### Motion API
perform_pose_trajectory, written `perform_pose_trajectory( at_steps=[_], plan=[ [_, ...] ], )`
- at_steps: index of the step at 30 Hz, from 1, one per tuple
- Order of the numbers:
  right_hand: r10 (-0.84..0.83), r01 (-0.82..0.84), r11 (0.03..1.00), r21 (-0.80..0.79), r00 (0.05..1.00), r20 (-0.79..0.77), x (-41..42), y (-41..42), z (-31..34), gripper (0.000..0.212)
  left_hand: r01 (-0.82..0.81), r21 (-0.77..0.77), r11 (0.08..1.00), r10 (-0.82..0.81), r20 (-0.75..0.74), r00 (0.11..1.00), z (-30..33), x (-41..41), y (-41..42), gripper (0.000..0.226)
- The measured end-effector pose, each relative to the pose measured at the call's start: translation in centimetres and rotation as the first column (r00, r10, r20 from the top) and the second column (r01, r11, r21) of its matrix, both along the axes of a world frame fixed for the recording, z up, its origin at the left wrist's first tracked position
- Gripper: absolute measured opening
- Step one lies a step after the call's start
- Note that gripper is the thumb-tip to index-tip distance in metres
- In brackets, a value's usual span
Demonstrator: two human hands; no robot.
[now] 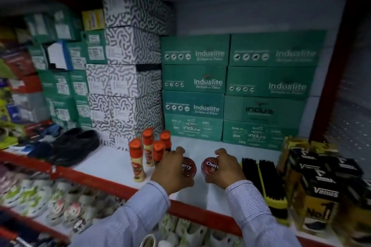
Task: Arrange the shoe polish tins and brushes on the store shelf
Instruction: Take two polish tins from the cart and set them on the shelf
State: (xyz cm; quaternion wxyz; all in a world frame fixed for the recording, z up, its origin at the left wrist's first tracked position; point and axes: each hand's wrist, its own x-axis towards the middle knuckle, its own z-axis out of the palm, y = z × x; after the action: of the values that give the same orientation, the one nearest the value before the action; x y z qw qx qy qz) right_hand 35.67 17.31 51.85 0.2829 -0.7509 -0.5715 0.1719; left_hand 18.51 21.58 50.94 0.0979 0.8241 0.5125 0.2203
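Observation:
Two round dark-red polish tins with white lettering are held just above the white shelf point(112, 163). My left hand point(170, 170) grips the left tin point(188, 167) and my right hand point(226, 168) grips the right tin point(209, 166). Whether the tins touch the shelf cannot be told. Two black-bristled brushes with yellow backs point(265, 178) lie to the right of my right hand. Several liquid polish bottles with orange caps point(148, 152) stand upright just left of my left hand.
Black-and-yellow boxed goods point(319, 188) are stacked at the right end. Green shoe boxes point(232, 88) and patterned white boxes point(126, 78) fill the back. A pair of black shoes point(74, 146) lies at the left. The shelf's red front edge point(104, 180) overhangs sandals below.

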Motion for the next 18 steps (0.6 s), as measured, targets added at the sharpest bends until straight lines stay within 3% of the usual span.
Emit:
perform_pose_trajectory(
  at_steps=[10,18],
  plan=[
    [-0.110,0.115,0.983,-0.140,0.993,0.044,0.7,4.9,-3.4,0.074,-0.038,-0.163,0.986,0.017,-0.130,0.991,-3.4,4.1,6.1,0.083],
    [-0.089,0.096,0.978,-0.186,0.995,0.046,0.5,6.5,-4.5,0.062,-0.047,-0.233,0.971,0.006,-0.172,0.985,-3.9,3.9,7.8,0.081]
  ],
)
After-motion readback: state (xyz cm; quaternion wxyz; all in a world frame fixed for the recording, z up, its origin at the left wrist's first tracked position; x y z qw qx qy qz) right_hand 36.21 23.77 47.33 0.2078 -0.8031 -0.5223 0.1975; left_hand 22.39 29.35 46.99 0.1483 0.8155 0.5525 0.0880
